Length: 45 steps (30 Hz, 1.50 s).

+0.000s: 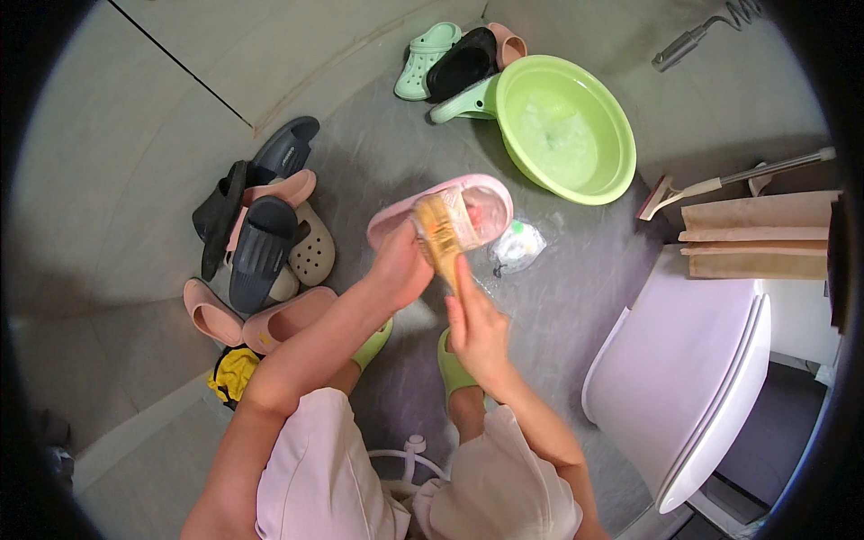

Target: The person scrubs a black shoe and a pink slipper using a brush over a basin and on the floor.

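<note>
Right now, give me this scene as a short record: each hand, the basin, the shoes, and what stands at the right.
Left hand: holds the pink slipper
Right hand: grips the brush by its handle; brush head, blurred, at the slipper's strap
Basin: light green, cloudy liquid inside
Left shoes: dark, pink and beige, piled
Far shoes: mint, black and pink, beside the basin
Floor: plastic bag near the slipper
Right side: squeegee, toilet

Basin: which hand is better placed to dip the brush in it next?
Probably your right hand: it grips the brush, and the basin lies ahead on that side. Your left hand holds the slipper.
</note>
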### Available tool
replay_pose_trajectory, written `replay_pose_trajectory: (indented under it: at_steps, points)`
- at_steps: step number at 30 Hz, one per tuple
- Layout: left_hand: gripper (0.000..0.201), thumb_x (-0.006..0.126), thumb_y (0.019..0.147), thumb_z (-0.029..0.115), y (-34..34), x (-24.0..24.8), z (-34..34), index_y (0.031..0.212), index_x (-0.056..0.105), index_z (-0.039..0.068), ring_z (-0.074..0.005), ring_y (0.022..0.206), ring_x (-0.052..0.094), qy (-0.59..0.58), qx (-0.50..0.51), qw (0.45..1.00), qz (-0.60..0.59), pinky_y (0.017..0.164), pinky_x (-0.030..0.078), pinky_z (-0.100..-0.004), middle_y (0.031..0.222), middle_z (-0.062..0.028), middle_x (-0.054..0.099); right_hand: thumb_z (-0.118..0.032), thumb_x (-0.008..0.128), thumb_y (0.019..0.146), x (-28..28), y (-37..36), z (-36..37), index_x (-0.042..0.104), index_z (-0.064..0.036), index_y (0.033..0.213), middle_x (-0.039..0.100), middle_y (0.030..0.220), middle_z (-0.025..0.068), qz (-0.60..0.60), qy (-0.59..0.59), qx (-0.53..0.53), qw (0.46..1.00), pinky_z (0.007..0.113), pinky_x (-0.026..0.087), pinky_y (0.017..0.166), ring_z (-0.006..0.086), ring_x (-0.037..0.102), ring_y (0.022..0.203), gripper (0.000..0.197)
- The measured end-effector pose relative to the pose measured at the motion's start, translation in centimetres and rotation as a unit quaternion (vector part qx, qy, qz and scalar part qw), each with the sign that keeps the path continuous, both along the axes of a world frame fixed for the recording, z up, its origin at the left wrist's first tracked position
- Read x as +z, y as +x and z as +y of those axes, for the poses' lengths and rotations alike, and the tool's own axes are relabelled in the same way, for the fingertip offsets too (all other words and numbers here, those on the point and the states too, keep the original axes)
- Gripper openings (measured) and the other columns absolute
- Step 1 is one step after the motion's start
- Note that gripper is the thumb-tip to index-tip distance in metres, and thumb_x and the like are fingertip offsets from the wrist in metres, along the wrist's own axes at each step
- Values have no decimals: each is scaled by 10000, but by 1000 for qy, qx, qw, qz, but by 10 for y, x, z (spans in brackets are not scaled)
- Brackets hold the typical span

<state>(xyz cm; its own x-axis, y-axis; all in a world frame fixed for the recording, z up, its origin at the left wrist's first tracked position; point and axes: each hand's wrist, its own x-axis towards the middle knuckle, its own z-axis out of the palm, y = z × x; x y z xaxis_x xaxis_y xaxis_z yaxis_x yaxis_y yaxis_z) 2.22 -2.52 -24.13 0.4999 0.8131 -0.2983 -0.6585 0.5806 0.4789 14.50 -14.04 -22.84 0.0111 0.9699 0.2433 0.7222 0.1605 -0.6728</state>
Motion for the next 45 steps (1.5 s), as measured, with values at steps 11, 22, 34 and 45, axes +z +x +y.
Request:
replay_pose_trajectory:
  at_steps: [11, 22, 34, 45]
  points:
    - [180, 497, 988, 134, -12, -17, 0, 1081, 575, 2, -159, 822, 552, 270, -3, 872, 408, 803, 443, -308, 981, -84, 615, -98, 566, 967, 16, 18, 10, 450, -105, 1471, 679, 886, 229, -11, -34, -47, 998, 439, 529, 656, 366, 672, 721, 517]
    - [201, 543, 936, 103, -15, -6, -6, 1102, 579, -5, -324, 989, 565, 330, 5, 835, 440, 891, 436, -396, 1002, -164, 594, -106, 596, 953, 16, 19, 20, 460, -93, 1465, 681, 850, 226, 43, -14, -75, 996, 429, 531, 628, 362, 685, 706, 531]
    - [211, 555, 939, 115, -30, -24, 3, 1113, 622, 15, -197, 933, 593, 311, -140, 860, 379, 840, 463, -330, 1007, -89, 633, -107, 565, 961, 5, 21, 12, 448, -114, 1474, 684, 868, 227, 17, -29, -74, 997, 448, 530, 640, 373, 678, 708, 526]
    - [246, 557, 862, 264, -54, -124, 8, 1022, 626, 91, -145, 938, 591, 35, -259, 909, 326, 834, 461, -355, 973, -20, 628, -257, 560, 969, -58, 31, 20, 510, -175, 1429, 675, 794, 245, -28, -188, -5, 982, 497, 527, 606, 409, 665, 661, 469]
